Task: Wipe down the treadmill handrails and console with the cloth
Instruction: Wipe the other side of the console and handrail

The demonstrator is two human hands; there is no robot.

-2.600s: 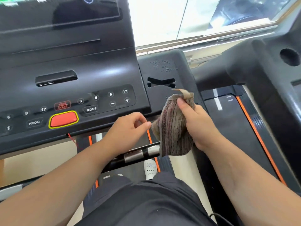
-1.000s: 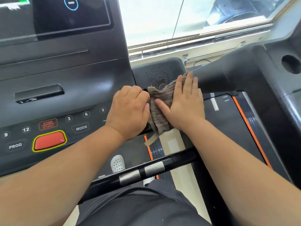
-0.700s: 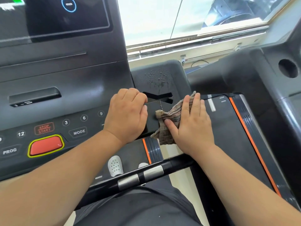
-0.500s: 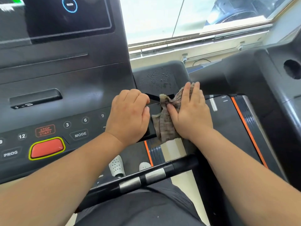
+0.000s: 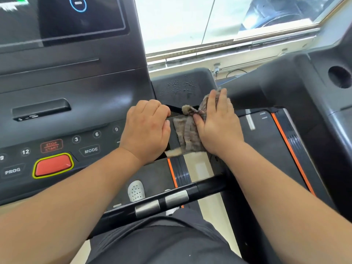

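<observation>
A striped brown-grey cloth [image 5: 187, 138] lies on the black side panel [image 5: 182, 86] just right of the treadmill console [image 5: 76, 111]. My right hand [image 5: 219, 126] presses flat on the cloth, fingers straight and pointing away from me. My left hand [image 5: 146, 128] sits at the console's right edge with curled fingers tucked over that edge; its fingertips are hidden. Water droplets show on the panel beyond the cloth. The front handrail bar [image 5: 179, 197] with silver sensor plates crosses below both forearms.
The console has a red stop button [image 5: 53, 164], a MODE key [image 5: 91, 150] and a screen [image 5: 80, 16] on top. The thick right handrail arm [image 5: 266, 92] runs to a housing with a round hole [image 5: 341, 77]. The belt [image 5: 266, 141] and a white shoe [image 5: 135, 190] lie below.
The cloth was held in the air by my right hand; it is now pressed on the side panel and has been rubbed back and forth. My left hand moved onto the console's edge.
</observation>
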